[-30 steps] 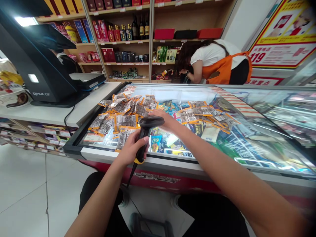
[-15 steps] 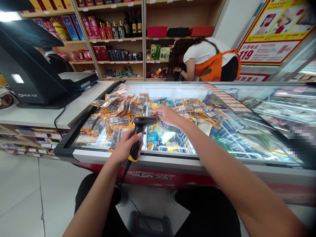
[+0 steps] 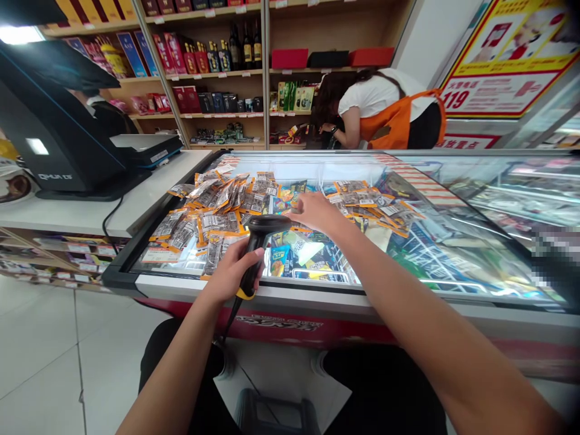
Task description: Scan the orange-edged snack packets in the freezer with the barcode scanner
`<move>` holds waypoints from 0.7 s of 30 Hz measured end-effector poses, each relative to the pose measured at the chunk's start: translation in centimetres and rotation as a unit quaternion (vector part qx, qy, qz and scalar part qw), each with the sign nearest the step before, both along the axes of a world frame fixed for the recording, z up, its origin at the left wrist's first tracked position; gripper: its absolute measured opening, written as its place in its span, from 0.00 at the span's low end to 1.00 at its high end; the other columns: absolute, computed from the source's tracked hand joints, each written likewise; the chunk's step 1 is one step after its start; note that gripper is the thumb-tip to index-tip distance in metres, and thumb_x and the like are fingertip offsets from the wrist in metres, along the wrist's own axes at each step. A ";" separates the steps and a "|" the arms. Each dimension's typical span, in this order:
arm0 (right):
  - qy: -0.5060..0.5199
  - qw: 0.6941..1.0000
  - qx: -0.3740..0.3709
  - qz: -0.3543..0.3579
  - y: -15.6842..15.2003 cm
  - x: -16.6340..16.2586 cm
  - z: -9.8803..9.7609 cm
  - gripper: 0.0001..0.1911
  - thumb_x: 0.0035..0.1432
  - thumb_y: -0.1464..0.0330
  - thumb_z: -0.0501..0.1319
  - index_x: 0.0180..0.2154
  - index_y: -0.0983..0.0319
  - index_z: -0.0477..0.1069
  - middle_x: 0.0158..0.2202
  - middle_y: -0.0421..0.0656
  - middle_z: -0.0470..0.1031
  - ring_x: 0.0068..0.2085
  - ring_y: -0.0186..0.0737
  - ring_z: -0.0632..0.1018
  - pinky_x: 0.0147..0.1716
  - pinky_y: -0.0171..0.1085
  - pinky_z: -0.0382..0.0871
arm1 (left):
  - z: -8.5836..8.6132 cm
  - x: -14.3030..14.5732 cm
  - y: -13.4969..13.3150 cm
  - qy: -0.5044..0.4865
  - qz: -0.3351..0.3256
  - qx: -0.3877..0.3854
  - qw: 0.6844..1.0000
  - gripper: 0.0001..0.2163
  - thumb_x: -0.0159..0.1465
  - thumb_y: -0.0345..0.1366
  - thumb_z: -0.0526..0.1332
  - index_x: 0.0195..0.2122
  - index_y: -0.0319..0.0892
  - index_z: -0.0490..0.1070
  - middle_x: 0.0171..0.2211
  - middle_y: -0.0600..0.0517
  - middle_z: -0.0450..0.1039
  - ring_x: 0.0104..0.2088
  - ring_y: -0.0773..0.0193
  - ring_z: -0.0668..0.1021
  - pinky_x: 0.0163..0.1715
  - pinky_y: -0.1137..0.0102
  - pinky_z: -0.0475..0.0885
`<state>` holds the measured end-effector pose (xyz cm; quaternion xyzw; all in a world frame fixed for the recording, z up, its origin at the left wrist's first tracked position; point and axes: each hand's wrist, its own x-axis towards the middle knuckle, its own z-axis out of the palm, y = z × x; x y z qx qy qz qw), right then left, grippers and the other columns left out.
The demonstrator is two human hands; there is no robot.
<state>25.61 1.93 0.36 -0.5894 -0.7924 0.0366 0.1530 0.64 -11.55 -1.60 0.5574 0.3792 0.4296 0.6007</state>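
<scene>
My left hand [image 3: 232, 270] is closed round the grip of a black barcode scanner [image 3: 259, 244] with a yellow band, its head aimed at snack packets [image 3: 212, 212] spread on the glass lid of a chest freezer [image 3: 312, 296]. My right hand [image 3: 316, 211] reaches over the lid between the left pile and a second pile of packets [image 3: 367, 205]. Its fingers curl down on the packets at the gap; I cannot make out whether they grip one.
A white counter [image 3: 113, 211] at the left carries a black checkout terminal [image 3: 54, 145]. Behind the freezer a person in an orange apron [image 3: 389, 112] bends toward wooden shelves [image 3: 226, 78] of bottles and boxes. A stool [image 3: 272, 414] sits below me on the tiled floor.
My right hand has slid a little farther across the lid, from beside the scanner head toward the packets behind it. The scanner stays in my left hand.
</scene>
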 end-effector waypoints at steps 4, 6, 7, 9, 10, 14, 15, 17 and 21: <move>-0.048 0.992 0.078 -0.081 -0.2 0.3 0.2 0.19 0.68 0.67 0.65 0.56 0.69 0.75 0.56 0.64 0.76 0.62 0.67 0.73 0.62 0.57 0.67 | -0.1 0.0 0.0 -0.011 -0.002 0.003 1.000 0.17 0.66 0.51 0.66 0.38 0.44 0.65 0.22 0.58 0.71 0.16 0.69 0.73 0.16 0.74 0.68; -0.029 0.994 0.094 -0.040 -0.3 -0.2 0.0 0.21 0.68 0.74 0.60 0.61 0.68 0.73 0.60 0.63 0.74 0.64 0.66 0.72 0.65 0.57 0.65 | -0.1 0.0 0.0 -0.008 -0.002 0.002 1.000 0.17 0.66 0.51 0.66 0.38 0.44 0.65 0.22 0.58 0.71 0.16 0.69 0.73 0.16 0.73 0.69; -0.012 0.996 0.089 -0.008 -0.4 -0.7 -0.2 0.22 0.68 0.76 0.57 0.61 0.67 0.73 0.61 0.62 0.74 0.65 0.64 0.72 0.66 0.57 0.64 | 0.0 0.0 0.0 -0.006 0.000 0.002 1.000 0.17 0.66 0.52 0.66 0.38 0.44 0.64 0.22 0.58 0.71 0.16 0.69 0.73 0.16 0.73 0.69; 0.032 0.995 0.073 0.058 -0.2 -2.1 -0.7 0.25 0.69 0.76 0.54 0.64 0.64 0.73 0.65 0.57 0.73 0.67 0.59 0.71 0.68 0.54 0.63 | 0.1 0.0 0.0 -0.004 0.002 0.003 1.000 0.18 0.65 0.52 0.66 0.38 0.44 0.64 0.22 0.58 0.71 0.16 0.68 0.73 0.16 0.73 0.68; 0.050 0.993 0.065 0.084 0.1 -2.8 -1.0 0.26 0.70 0.75 0.53 0.66 0.63 0.71 0.67 0.56 0.71 0.69 0.57 0.69 0.69 0.53 0.62 | 0.1 0.0 0.0 -0.004 0.000 0.004 1.000 0.18 0.65 0.52 0.66 0.38 0.44 0.64 0.22 0.58 0.71 0.16 0.68 0.73 0.16 0.73 0.68; 0.055 0.992 0.029 0.109 2.8 -5.0 -2.2 0.32 0.72 0.71 0.53 0.75 0.66 0.58 0.78 0.56 0.54 0.77 0.54 0.57 0.73 0.52 0.55 | 0.0 -0.1 0.1 -0.001 -0.015 0.007 1.000 0.18 0.66 0.52 0.66 0.39 0.44 0.64 0.22 0.58 0.71 0.16 0.68 0.73 0.17 0.73 0.68; 0.043 0.994 0.019 0.101 3.7 -5.3 -2.4 0.33 0.73 0.69 0.53 0.75 0.67 0.57 0.78 0.56 0.52 0.77 0.55 0.56 0.73 0.54 0.53 | 0.0 -0.1 0.1 -0.001 -0.017 0.007 1.000 0.18 0.66 0.52 0.66 0.39 0.44 0.64 0.22 0.58 0.71 0.16 0.68 0.73 0.17 0.73 0.68; 0.024 0.996 -0.003 0.082 5.3 -5.5 -2.6 0.32 0.75 0.63 0.52 0.75 0.66 0.57 0.78 0.57 0.53 0.77 0.58 0.57 0.73 0.59 0.50 | -0.1 -0.1 0.1 -0.005 -0.018 0.006 1.000 0.17 0.66 0.51 0.66 0.39 0.44 0.65 0.23 0.58 0.71 0.16 0.68 0.73 0.17 0.73 0.68; 0.010 0.999 0.016 0.051 6.2 -4.9 -1.8 0.26 0.77 0.57 0.49 0.62 0.65 0.73 0.63 0.58 0.76 0.64 0.62 0.76 0.68 0.60 0.59 | -0.2 -0.2 0.1 -0.015 -0.016 0.013 1.000 0.16 0.67 0.50 0.65 0.40 0.44 0.65 0.23 0.58 0.72 0.16 0.68 0.73 0.17 0.73 0.68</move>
